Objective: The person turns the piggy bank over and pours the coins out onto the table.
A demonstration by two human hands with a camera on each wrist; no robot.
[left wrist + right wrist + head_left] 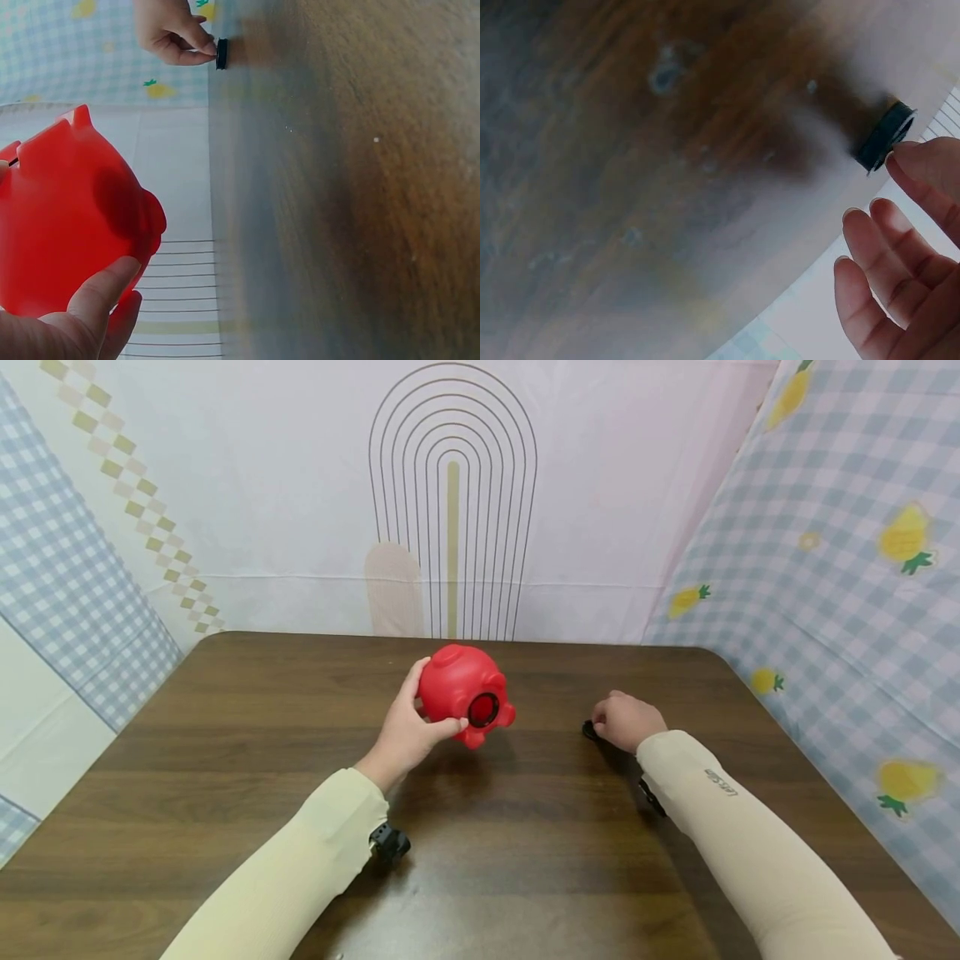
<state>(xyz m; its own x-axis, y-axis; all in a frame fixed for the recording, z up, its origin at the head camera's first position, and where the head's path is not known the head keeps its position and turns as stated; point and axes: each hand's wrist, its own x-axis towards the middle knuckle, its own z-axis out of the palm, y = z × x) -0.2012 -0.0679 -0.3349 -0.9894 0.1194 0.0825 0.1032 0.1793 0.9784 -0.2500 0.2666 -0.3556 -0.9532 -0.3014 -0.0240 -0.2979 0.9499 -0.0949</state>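
A round red piggy bank (456,681) lies tipped on its side, its underside with a black-ringed hole (483,710) and stubby feet turned toward me. My left hand (407,731) grips it from the left, thumb near the hole and fingers round the far side. In the left wrist view its smooth red body (67,217) shows up close. Further right, my right hand (628,722) pinches a small black round plug (885,139) by its edge between thumb and forefinger, right at the tabletop. The other fingers of that hand are loosely bent.
The dark wooden table (480,835) has rounded far corners. A pale printed cloth (622,493) hangs behind it, and a blue checked cloth with pineapples (832,593) hangs on the right. Black wrist cameras (390,842) sit on both sleeves, close over the tabletop.
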